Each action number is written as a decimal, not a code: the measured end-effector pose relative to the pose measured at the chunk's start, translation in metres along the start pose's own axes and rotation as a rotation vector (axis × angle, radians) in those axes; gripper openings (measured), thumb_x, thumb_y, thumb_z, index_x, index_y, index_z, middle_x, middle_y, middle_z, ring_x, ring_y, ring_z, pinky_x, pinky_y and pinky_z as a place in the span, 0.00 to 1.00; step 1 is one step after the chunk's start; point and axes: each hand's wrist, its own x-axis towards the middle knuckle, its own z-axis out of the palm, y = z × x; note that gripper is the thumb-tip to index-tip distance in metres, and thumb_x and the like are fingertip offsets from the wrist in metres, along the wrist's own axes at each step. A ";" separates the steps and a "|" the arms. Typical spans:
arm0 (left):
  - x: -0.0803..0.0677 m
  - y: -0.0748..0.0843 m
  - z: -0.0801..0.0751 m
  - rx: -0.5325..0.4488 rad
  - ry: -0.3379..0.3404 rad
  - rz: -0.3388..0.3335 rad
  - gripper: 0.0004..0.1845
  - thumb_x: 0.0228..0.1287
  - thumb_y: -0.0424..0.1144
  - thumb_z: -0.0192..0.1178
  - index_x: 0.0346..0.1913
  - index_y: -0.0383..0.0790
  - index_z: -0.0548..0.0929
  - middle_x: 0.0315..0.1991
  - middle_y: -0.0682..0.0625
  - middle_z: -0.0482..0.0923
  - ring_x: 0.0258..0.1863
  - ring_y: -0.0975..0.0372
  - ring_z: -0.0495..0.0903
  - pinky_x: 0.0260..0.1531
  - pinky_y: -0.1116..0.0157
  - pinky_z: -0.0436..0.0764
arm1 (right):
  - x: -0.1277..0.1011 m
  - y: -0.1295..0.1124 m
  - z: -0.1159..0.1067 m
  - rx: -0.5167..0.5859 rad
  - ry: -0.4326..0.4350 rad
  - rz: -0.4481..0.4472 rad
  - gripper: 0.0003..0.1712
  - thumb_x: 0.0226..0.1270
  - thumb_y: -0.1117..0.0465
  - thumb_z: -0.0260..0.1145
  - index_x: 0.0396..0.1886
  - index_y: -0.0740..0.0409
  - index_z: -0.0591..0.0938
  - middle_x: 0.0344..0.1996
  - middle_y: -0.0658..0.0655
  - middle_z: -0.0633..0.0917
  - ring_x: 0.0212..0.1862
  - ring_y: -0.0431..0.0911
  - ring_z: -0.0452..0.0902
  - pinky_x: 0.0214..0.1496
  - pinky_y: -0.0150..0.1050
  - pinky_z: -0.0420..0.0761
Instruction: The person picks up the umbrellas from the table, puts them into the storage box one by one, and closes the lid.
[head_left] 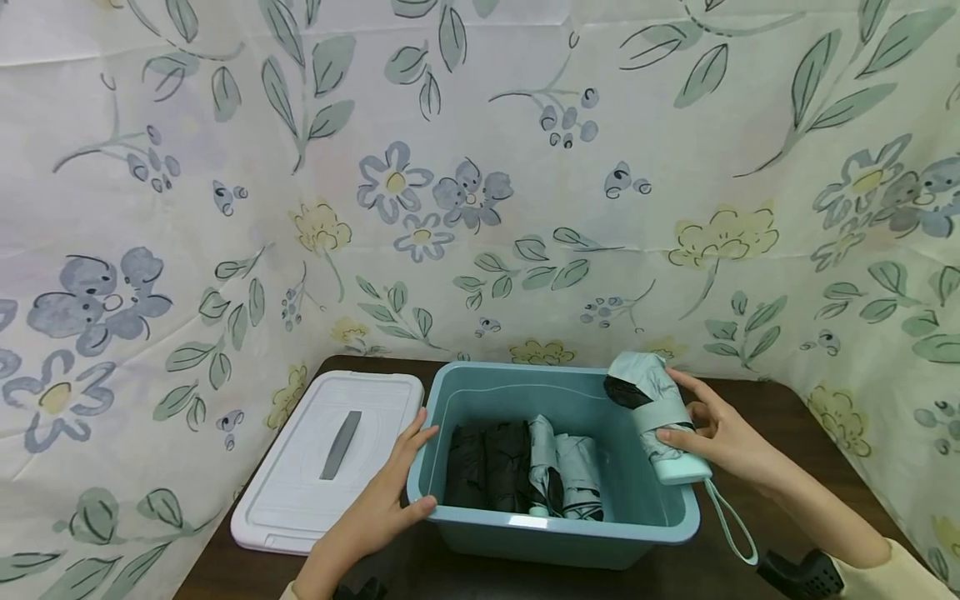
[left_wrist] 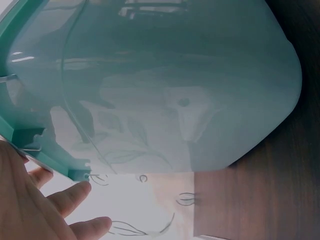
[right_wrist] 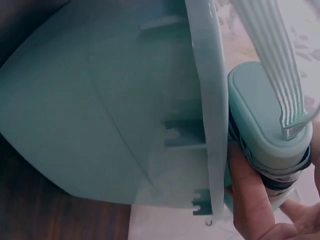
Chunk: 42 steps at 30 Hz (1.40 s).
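Observation:
My right hand (head_left: 723, 429) grips a folded mint-green compact umbrella (head_left: 660, 408) above the right end of a blue-green plastic bin (head_left: 555, 543). Its handle end (right_wrist: 270, 110) points toward me, with a wrist strap (head_left: 735, 523) dangling outside the rim. On the bin's left rim rests my left hand (head_left: 390, 492), fingers extended and spread. Inside, at the left and middle, lie two dark rolled bundles (head_left: 507, 467) and two light-green folded umbrellas (head_left: 579, 471), side by side. In the left wrist view, fingers (left_wrist: 70, 197) show beside the bin's edge.
A white lid (head_left: 300, 467) with a grey handle (head_left: 342, 444) lies left of the bin on the dark wooden table (head_left: 817, 483). Floral cloth (head_left: 480, 167) hangs behind and along both sides of the table.

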 end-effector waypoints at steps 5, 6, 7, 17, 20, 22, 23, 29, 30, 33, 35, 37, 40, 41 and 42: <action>0.000 0.001 0.000 -0.001 0.003 -0.002 0.42 0.60 0.50 0.57 0.73 0.50 0.48 0.75 0.50 0.34 0.71 0.46 0.48 0.50 0.37 0.67 | 0.001 -0.008 0.002 -0.081 -0.005 0.001 0.51 0.61 0.58 0.65 0.74 0.44 0.42 0.36 0.67 0.75 0.31 0.52 0.82 0.28 0.45 0.80; 0.000 0.001 0.000 0.001 0.004 -0.003 0.42 0.60 0.51 0.57 0.73 0.50 0.48 0.75 0.50 0.34 0.70 0.46 0.48 0.50 0.37 0.67 | 0.001 -0.010 0.003 -0.106 -0.003 0.000 0.51 0.61 0.57 0.66 0.74 0.45 0.43 0.36 0.66 0.75 0.30 0.52 0.82 0.28 0.44 0.80; 0.000 0.001 0.000 0.001 0.004 -0.003 0.42 0.60 0.51 0.57 0.73 0.50 0.49 0.75 0.50 0.34 0.70 0.46 0.48 0.50 0.37 0.67 | 0.002 -0.012 0.003 -0.128 -0.003 0.000 0.52 0.60 0.57 0.67 0.74 0.45 0.43 0.35 0.66 0.75 0.30 0.51 0.82 0.28 0.44 0.80; -0.001 0.000 0.001 -0.005 0.003 0.007 0.42 0.60 0.50 0.57 0.73 0.50 0.48 0.75 0.49 0.35 0.71 0.46 0.47 0.51 0.36 0.66 | 0.009 -0.030 0.012 -0.459 -0.006 -0.058 0.49 0.57 0.48 0.67 0.72 0.52 0.51 0.29 0.55 0.74 0.19 0.39 0.71 0.22 0.35 0.71; -0.001 0.000 0.001 -0.007 0.002 0.004 0.42 0.60 0.50 0.57 0.73 0.50 0.48 0.75 0.48 0.35 0.71 0.46 0.47 0.51 0.36 0.66 | 0.009 -0.033 0.013 -0.487 -0.015 -0.081 0.49 0.57 0.49 0.68 0.71 0.54 0.52 0.26 0.54 0.73 0.17 0.37 0.66 0.19 0.34 0.68; -0.001 0.000 0.001 -0.009 0.002 0.002 0.42 0.60 0.50 0.57 0.73 0.50 0.48 0.75 0.48 0.35 0.71 0.46 0.47 0.51 0.36 0.66 | 0.010 -0.033 0.015 -0.502 -0.019 -0.077 0.49 0.56 0.48 0.68 0.71 0.54 0.52 0.24 0.53 0.72 0.16 0.37 0.63 0.18 0.34 0.67; 0.000 0.000 0.001 -0.008 0.002 0.000 0.42 0.60 0.50 0.57 0.73 0.50 0.48 0.75 0.48 0.35 0.71 0.46 0.48 0.51 0.36 0.66 | 0.010 -0.034 0.016 -0.510 -0.021 -0.073 0.50 0.56 0.48 0.68 0.71 0.54 0.52 0.23 0.53 0.71 0.16 0.37 0.61 0.18 0.34 0.66; -0.001 0.001 0.000 -0.007 0.001 -0.007 0.42 0.60 0.50 0.57 0.73 0.51 0.48 0.75 0.50 0.35 0.71 0.46 0.48 0.50 0.36 0.66 | 0.013 -0.038 0.023 -0.543 -0.052 -0.058 0.51 0.55 0.50 0.69 0.70 0.57 0.50 0.16 0.50 0.70 0.15 0.37 0.61 0.18 0.33 0.63; -0.001 0.001 0.000 -0.007 0.002 -0.008 0.42 0.60 0.50 0.57 0.73 0.51 0.48 0.75 0.50 0.34 0.71 0.46 0.48 0.51 0.36 0.66 | 0.014 -0.039 0.024 -0.543 -0.060 -0.060 0.51 0.55 0.50 0.69 0.70 0.58 0.50 0.15 0.50 0.70 0.15 0.37 0.61 0.18 0.33 0.63; -0.001 0.002 0.000 -0.008 0.003 -0.009 0.42 0.60 0.50 0.57 0.73 0.51 0.48 0.75 0.51 0.34 0.71 0.46 0.48 0.51 0.36 0.66 | 0.015 -0.042 0.027 -0.569 -0.065 -0.078 0.51 0.54 0.51 0.70 0.69 0.60 0.51 0.20 0.52 0.77 0.20 0.38 0.67 0.23 0.34 0.69; -0.001 0.002 0.000 -0.008 0.004 -0.007 0.42 0.60 0.50 0.57 0.73 0.51 0.48 0.75 0.51 0.34 0.71 0.46 0.48 0.51 0.36 0.66 | 0.016 -0.043 0.029 -0.589 -0.060 -0.093 0.51 0.53 0.51 0.70 0.69 0.61 0.52 0.28 0.58 0.81 0.26 0.40 0.73 0.28 0.37 0.73; -0.001 0.002 0.000 -0.010 0.004 -0.005 0.42 0.60 0.50 0.57 0.73 0.51 0.48 0.75 0.51 0.34 0.70 0.46 0.49 0.51 0.36 0.66 | 0.018 -0.043 0.031 -0.613 -0.051 -0.101 0.51 0.52 0.51 0.71 0.68 0.62 0.53 0.38 0.63 0.82 0.34 0.43 0.76 0.34 0.41 0.75; -0.001 0.003 0.000 -0.012 0.003 -0.005 0.42 0.60 0.50 0.57 0.73 0.51 0.48 0.75 0.52 0.34 0.70 0.46 0.49 0.51 0.37 0.66 | 0.020 -0.043 0.032 -0.627 -0.055 -0.092 0.50 0.50 0.52 0.71 0.67 0.62 0.54 0.41 0.66 0.81 0.35 0.46 0.77 0.35 0.42 0.76; -0.001 0.003 0.000 -0.013 0.003 -0.003 0.42 0.60 0.50 0.57 0.73 0.51 0.48 0.75 0.52 0.34 0.70 0.46 0.49 0.51 0.37 0.66 | 0.021 -0.043 0.033 -0.631 -0.063 -0.087 0.50 0.50 0.52 0.71 0.67 0.62 0.54 0.40 0.65 0.81 0.34 0.45 0.76 0.34 0.42 0.76; -0.001 0.003 0.000 -0.013 0.003 -0.002 0.42 0.60 0.50 0.57 0.73 0.51 0.49 0.75 0.52 0.34 0.70 0.46 0.49 0.51 0.36 0.66 | 0.023 -0.044 0.033 -0.636 -0.074 -0.081 0.50 0.50 0.52 0.71 0.67 0.63 0.54 0.38 0.63 0.81 0.33 0.44 0.76 0.33 0.41 0.75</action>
